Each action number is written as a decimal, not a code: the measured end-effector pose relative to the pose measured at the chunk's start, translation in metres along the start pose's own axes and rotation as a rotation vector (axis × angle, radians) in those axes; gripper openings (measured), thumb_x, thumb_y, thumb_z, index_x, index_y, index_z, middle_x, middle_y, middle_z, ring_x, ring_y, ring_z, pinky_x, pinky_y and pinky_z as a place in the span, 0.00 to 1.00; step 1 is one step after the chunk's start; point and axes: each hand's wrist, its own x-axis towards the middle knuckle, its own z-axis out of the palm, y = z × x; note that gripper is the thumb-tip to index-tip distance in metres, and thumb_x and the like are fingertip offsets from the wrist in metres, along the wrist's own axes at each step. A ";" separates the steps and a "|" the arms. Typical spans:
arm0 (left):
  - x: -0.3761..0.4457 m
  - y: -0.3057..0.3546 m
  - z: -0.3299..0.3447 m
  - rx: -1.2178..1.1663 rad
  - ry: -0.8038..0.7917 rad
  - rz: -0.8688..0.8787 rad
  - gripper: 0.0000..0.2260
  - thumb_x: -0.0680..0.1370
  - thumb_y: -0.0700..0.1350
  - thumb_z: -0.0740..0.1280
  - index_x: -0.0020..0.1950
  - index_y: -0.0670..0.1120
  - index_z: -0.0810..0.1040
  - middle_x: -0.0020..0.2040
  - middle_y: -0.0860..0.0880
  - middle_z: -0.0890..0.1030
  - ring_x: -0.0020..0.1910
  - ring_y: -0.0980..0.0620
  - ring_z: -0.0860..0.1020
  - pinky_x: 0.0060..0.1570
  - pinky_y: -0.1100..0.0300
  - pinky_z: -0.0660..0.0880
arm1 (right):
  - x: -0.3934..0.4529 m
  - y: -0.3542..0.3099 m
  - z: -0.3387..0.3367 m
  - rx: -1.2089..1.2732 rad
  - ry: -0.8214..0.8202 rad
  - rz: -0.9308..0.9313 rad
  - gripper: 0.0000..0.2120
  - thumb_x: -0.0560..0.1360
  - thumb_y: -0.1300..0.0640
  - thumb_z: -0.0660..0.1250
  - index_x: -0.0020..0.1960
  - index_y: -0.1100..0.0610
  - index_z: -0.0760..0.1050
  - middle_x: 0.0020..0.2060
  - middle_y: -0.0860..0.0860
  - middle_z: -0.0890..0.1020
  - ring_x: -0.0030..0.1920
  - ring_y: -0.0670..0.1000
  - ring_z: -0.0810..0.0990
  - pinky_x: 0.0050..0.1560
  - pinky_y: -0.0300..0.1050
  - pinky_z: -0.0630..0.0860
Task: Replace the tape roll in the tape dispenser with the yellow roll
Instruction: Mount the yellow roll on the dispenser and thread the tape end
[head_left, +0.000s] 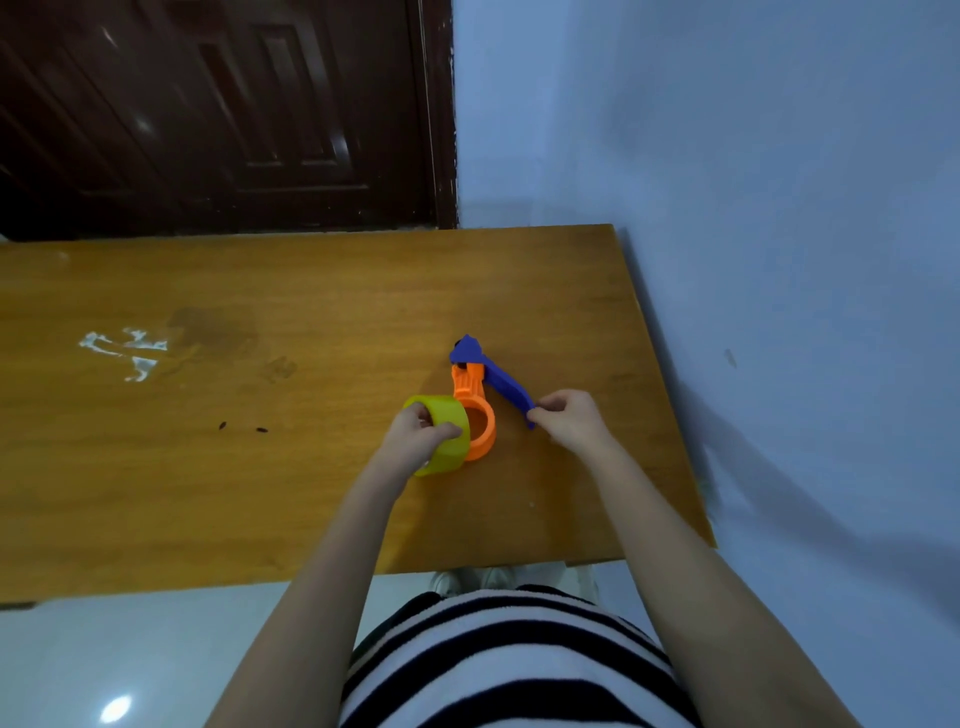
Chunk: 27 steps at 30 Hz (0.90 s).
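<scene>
A yellow tape roll (451, 451) stands on edge on the wooden table (260, 467), pressed against the left side of the orange hub of the tape dispenser (480, 415). My left hand (415, 436) grips the roll, fingers inside its core and thumb over the rim. The dispenser has an orange body and a blue handle (506, 387) running back to a blue head (465, 349). My right hand (569, 418) pinches the near end of the blue handle.
A blue wall (779, 260) runs along the table's right edge. A dark wooden door (208, 114) stands behind the far edge. White smears (124, 353) and two small dark specks (241, 427) mark the tabletop at the left.
</scene>
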 end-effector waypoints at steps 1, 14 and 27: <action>0.001 0.000 0.000 0.011 0.000 -0.007 0.24 0.74 0.45 0.70 0.67 0.41 0.69 0.62 0.43 0.74 0.59 0.44 0.75 0.50 0.54 0.71 | 0.001 0.000 -0.002 0.001 0.022 0.005 0.18 0.73 0.54 0.70 0.61 0.58 0.77 0.56 0.53 0.80 0.57 0.53 0.79 0.59 0.52 0.78; -0.006 0.010 -0.033 -0.043 0.097 0.393 0.12 0.74 0.37 0.70 0.57 0.39 0.76 0.48 0.47 0.80 0.49 0.49 0.78 0.49 0.58 0.76 | -0.013 -0.025 -0.014 0.091 0.297 -0.286 0.09 0.77 0.55 0.64 0.55 0.56 0.77 0.54 0.52 0.78 0.50 0.50 0.78 0.50 0.45 0.77; 0.008 0.041 -0.028 1.025 -0.131 0.691 0.22 0.74 0.42 0.68 0.67 0.46 0.73 0.59 0.47 0.80 0.57 0.46 0.78 0.52 0.52 0.76 | -0.010 -0.059 0.017 0.131 -0.201 -0.138 0.23 0.76 0.48 0.66 0.63 0.61 0.69 0.50 0.55 0.75 0.45 0.56 0.81 0.47 0.53 0.82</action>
